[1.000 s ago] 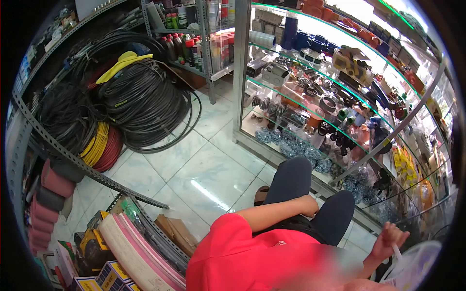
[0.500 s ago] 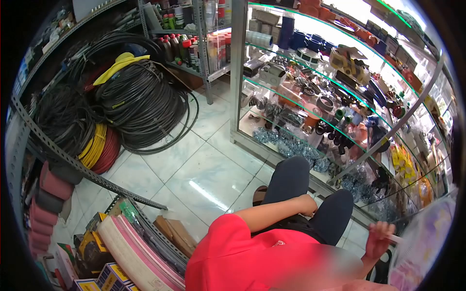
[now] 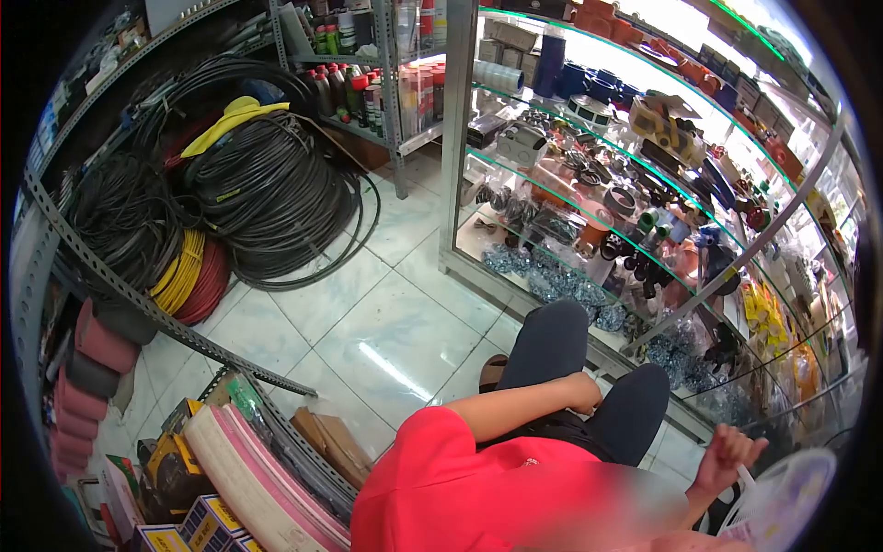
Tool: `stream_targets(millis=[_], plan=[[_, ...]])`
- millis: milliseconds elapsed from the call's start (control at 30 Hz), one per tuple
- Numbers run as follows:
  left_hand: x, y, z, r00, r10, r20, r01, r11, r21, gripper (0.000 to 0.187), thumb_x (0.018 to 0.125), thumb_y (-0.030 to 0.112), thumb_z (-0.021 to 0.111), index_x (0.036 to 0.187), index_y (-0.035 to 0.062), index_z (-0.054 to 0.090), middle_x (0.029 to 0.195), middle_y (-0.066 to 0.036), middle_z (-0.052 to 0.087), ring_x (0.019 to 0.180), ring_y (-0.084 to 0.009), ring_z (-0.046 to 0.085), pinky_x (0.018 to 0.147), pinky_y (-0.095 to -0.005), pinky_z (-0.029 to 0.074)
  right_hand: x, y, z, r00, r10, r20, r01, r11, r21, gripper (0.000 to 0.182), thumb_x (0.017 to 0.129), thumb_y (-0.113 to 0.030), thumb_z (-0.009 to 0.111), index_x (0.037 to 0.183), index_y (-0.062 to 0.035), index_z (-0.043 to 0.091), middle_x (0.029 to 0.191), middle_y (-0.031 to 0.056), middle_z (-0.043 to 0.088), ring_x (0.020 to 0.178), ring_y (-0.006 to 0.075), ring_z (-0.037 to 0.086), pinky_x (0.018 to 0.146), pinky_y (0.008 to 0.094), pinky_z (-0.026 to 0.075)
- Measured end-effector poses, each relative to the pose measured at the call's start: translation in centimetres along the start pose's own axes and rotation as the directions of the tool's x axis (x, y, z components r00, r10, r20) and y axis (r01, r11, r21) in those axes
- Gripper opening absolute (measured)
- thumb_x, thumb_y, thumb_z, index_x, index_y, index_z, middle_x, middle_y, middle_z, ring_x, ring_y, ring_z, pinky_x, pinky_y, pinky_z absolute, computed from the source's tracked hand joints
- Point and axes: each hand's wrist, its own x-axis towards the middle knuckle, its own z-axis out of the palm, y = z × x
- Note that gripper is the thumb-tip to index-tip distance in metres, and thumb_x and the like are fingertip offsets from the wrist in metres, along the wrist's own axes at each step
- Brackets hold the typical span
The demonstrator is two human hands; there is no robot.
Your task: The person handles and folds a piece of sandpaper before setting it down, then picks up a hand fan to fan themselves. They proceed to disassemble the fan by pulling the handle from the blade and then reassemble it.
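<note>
My left hand (image 3: 583, 393) rests on my lap between the dark-trousered knees, its fingers curled closed, with nothing showing in them. My left forearm lies across my body in a red short sleeve. At the lower right, my right hand (image 3: 724, 460) is raised beside my knee and closed around the thin white handle of a hand fan. The fan's pale, translucent blade (image 3: 784, 504) has purple markings and hangs below the hand, tilted. Part of the blade runs into the dark edge of the view.
A glass display case (image 3: 589, 184) full of fittings and bagged parts stands in front of my knees. Large black hose coils (image 3: 267, 198) lie on the tiled floor (image 3: 386, 322). A metal shelf rail (image 3: 166, 317) crosses the left side. Boxes (image 3: 212, 526) stand at lower left.
The fan has swung downward and now covers less of the display case. My right hand has turned slightly with it. My left hand stays where it was.
</note>
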Motion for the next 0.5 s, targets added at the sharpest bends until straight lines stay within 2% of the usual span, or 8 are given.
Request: stream_targets(millis=[67,100,167,200,267,300,333,500], plan=[[0.1,-0.1,0.2,1.0,0.002,-0.007,-0.002,1.0,-0.007,0.03,0.072,0.032,0.057,0.098,0.0181,0.061,0.091,-0.008,0.062,0.084,-0.0259,0.058,0.073,-0.0378,0.044,-1.5,0.9,-1.7,0.798,0.015,-0.602,-0.382,0.786,-0.486,0.048,0.092,-0.028,0.034,0.047,-0.013,0.028,0.049,-0.002,0.025,0.05,0.0098,0.025,0.057,0.0281,0.027],[0.3,-0.3,0.3,1.0,0.013,-0.009,-0.013,0.999,0.034,0.028,0.072,0.032,0.056,0.096,0.0175,0.062,0.09,-0.009,0.062,0.082,-0.0271,0.059,0.071,-0.0381,0.045,-1.1,1.0,-1.9,0.719,-0.204,-0.665,-0.679,0.0,-0.734,0.047,0.09,-0.03,0.039,0.049,-0.0111,0.03,0.05,-0.0023,0.026,0.051,0.008,0.027,0.053,0.0259,0.025],[0.0,-0.9,1.2,0.968,0.062,-0.243,-0.091,0.989,-0.113,0.023,0.073,0.03,0.053,0.089,0.0151,0.062,0.087,-0.013,0.062,0.077,-0.0302,0.059,0.067,-0.0391,0.046,-2.6,-0.7,-5.6,0.869,-0.155,-0.47,-0.491,-0.149,-0.859,0.042,0.087,-0.032,0.046,0.054,-0.0086,0.037,0.052,-0.0024,0.032,0.053,0.0066,0.03,0.052,0.0236,0.024],[-0.6,0.0,0.0,0.986,-0.059,-0.157,0.046,0.995,-0.086,0.025,0.074,0.031,0.051,0.089,0.0143,0.061,0.088,-0.013,0.061,0.078,-0.031,0.059,0.068,-0.0391,0.046,-2.4,-1.2,-5.3,0.897,-0.171,-0.407,-0.433,-0.158,-0.887,0.041,0.086,-0.033,0.047,0.056,-0.0077,0.039,0.054,-0.0027,0.033,0.054,0.0066,0.031,0.052,0.023,0.024],[0.8,-0.8,1.6,0.995,0.001,-0.096,-0.002,1.0,-0.004,0.028,0.074,0.032,0.053,0.094,0.0151,0.061,0.089,-0.011,0.062,0.082,-0.0295,0.059,0.071,-0.0386,0.045,-1.9,-2.2,-5.1,0.775,-0.352,-0.525,-0.479,0.214,-0.851,0.043,0.087,-0.037,0.045,0.058,-0.0059,0.041,0.057,-0.0023,0.038,0.057,0.0068,0.034,0.053,0.0256,0.028],[0.6,-0.7,1.4,0.996,0.003,-0.09,-0.004,1.0,-0.004,0.028,0.074,0.032,0.053,0.094,0.0151,0.061,0.089,-0.011,0.062,0.082,-0.0295,0.059,0.071,-0.0386,0.045,2.1,1.0,3.7,0.418,-0.318,-0.851,-0.298,0.837,-0.459,0.043,0.09,-0.034,0.039,0.057,-0.0071,0.041,0.056,-0.0009,0.038,0.055,0.0084,0.032,0.057,0.028,0.03],[0.2,-0.4,0.7,0.999,0.01,-0.046,-0.01,1.0,-0.001,0.029,0.073,0.032,0.054,0.096,0.0155,0.061,0.089,-0.01,0.062,0.083,-0.0286,0.058,0.073,-0.0384,0.045,0.1,-2.1,-0.7,0.897,-0.044,-0.441,-0.132,0.923,-0.361,0.043,0.093,-0.029,0.032,0.055,-0.0102,0.039,0.049,-0.0002,0.031,0.051,0.0105,0.028,0.063,0.03,0.032],[0.1,-0.2,0.1,1.0,-0.006,0.003,0.006,1.0,-0.017,0.032,0.072,0.031,0.057,0.1,0.0161,0.061,0.09,-0.008,0.062,0.087,-0.0265,0.058,0.077,-0.0382,0.043,0.7,-1.0,0.8,0.956,0.144,-0.257,-0.175,0.98,-0.098,0.048,0.093,-0.027,0.034,0.048,-0.0118,0.03,0.044,-0.0014,0.021,0.046,0.0107,0.022,0.059,0.0258,0.031]])
